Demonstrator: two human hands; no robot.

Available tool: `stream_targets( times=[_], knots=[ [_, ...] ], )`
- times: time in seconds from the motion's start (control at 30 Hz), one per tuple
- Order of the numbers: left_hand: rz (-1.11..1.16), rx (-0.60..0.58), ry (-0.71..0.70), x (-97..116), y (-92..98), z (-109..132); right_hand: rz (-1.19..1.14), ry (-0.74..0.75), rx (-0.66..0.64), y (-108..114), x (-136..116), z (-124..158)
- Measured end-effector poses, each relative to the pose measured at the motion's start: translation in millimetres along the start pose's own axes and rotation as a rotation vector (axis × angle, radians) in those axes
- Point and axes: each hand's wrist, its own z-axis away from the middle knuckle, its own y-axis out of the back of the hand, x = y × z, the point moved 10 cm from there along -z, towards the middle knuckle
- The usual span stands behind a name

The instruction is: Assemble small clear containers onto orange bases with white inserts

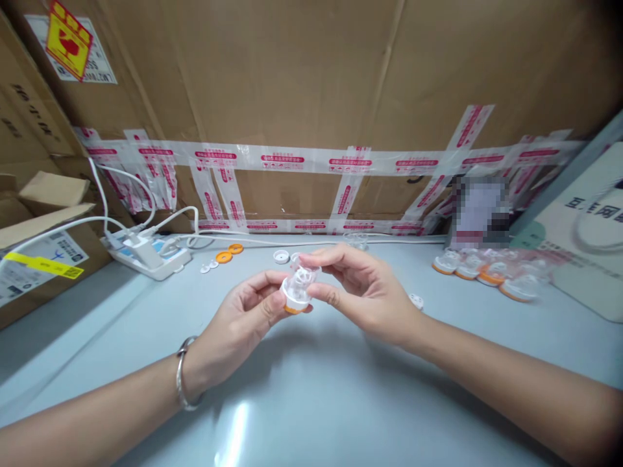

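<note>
A small clear plastic capsule (pixel 304 277) with a white and orange base is held up in front of me, slightly tilted, just above the table. My left hand (pixel 238 327) pinches its base between thumb and fingers. The thumb and fingers of my right hand (pixel 372 292) close round its clear upper part, and white inner parts show through the plastic. Beyond my hands lie a white ring (pixel 281 257), an orange ring (pixel 224 257) and small white pieces (pixel 209 266). Partly hidden by my right forearm is a white part (pixel 416 300).
Several similar capsules (pixel 491 275) stand in a row at the right. A white power strip (pixel 150 256) with cables lies at the left, beside an open cardboard box (pixel 53 259). A large taped carton (pixel 292 84) walls off the back of the grey table (pixel 311 402).
</note>
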Motion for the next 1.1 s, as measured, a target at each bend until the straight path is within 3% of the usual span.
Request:
stream_targets(
  times=[0.23,0.43,0.57,0.67,0.93,1.1],
  knots=[
    [-0.143,0.063,-0.06,0,6.9,2,0.051,0.07,0.163,1,-1,12],
    [-0.089,0.071,0.018,-8,2.2,4,-0.023,-0.097,0.297,7,21,18],
    [0.124,0.043,0.145,-20,-5.3,3,-0.223,-0.296,0.176,-1,37,13],
    [0.19,0.044,0.14,-18,-4.2,1,-0.36,-0.332,0.081,-10,38,9],
    [0.091,0.098,0.127,-21,-0.3,3,-0.354,-0.198,0.31,1,43,19],
    [0.154,0.108,0.16,-24,-0.3,3,-0.394,-0.298,0.19,-7,47,16]
  ],
)
